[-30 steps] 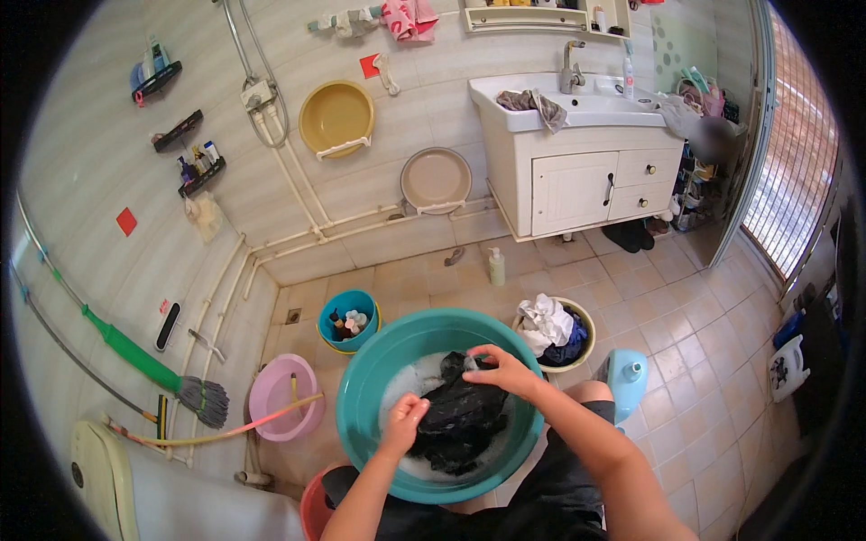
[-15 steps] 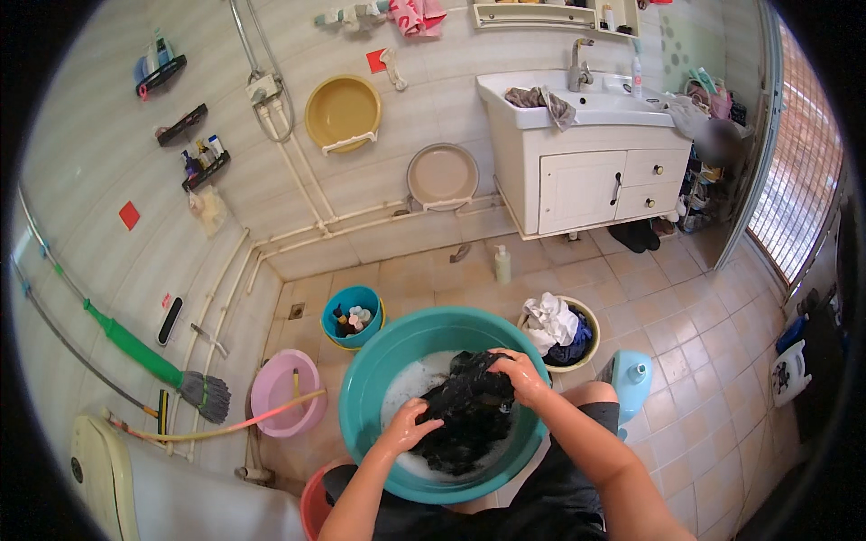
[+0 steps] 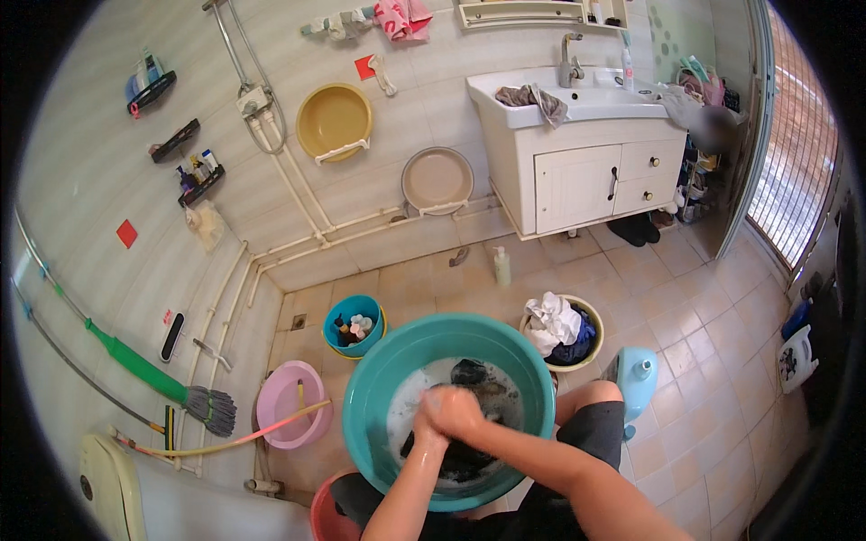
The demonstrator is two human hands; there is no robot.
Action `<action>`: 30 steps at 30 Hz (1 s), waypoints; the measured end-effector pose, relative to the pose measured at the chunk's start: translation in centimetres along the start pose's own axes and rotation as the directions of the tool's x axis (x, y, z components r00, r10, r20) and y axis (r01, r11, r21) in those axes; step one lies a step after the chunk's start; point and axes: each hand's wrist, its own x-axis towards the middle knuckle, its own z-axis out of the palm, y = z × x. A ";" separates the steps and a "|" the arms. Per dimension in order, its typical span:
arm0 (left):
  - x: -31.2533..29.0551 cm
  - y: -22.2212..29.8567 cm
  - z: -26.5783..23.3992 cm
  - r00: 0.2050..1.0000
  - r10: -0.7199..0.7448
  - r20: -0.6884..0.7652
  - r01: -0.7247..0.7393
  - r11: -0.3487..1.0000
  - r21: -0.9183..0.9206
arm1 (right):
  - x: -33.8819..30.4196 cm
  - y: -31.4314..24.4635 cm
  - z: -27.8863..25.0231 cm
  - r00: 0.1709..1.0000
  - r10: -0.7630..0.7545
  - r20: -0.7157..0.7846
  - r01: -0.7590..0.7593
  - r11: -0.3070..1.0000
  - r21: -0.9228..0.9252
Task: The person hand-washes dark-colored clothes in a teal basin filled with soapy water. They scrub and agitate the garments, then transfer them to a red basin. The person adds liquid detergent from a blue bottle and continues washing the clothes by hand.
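A large teal tub [image 3: 365,424] of sudsy water stands on the floor between my knees. A wet black garment [image 3: 469,462] lies in it, partly under the water, with dark folds rising beyond my hands. My left hand [image 3: 426,424] and my right hand [image 3: 456,411] are pressed together over the middle of the tub, closed on a bunch of the garment. The right hand lies across the left and hides most of its fingers. The cloth between the palms is mostly covered, and the fingers are slightly blurred.
Right of the tub are a basin of clothes [image 3: 595,350] and a blue detergent jug [image 3: 637,383]. A small blue bucket [image 3: 353,323] with bottles and a pink basin [image 3: 271,410] with a hose [image 3: 239,445] stand left. A pump bottle [image 3: 502,267] stands beyond.
My hands were apart, spreading the black garment above the suds. They have come together over the tub's middle, and the garment has sunk lower into the water.
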 end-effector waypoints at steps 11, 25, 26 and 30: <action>0.7 -1.4 -1.9 0.976 0.079 0.201 -0.074 0.997 -0.033 | -0.1 0.6 0.6 0.990 -0.141 -0.017 0.138 0.983 -0.118; -3.0 1.4 4.6 0.973 -0.008 -0.231 0.038 0.991 0.127 | 0.0 1.1 -0.4 0.992 0.112 -0.050 -0.104 0.984 0.145; -2.6 1.3 3.5 0.985 -0.019 -0.169 0.023 0.999 0.023 | -0.6 0.0 -0.7 0.998 0.058 -0.008 -0.057 0.989 0.136; -1.3 2.8 1.0 0.750 -0.278 0.600 0.499 0.833 -0.238 | -3.5 -1.6 -0.4 0.919 -0.371 -0.135 0.393 0.890 0.229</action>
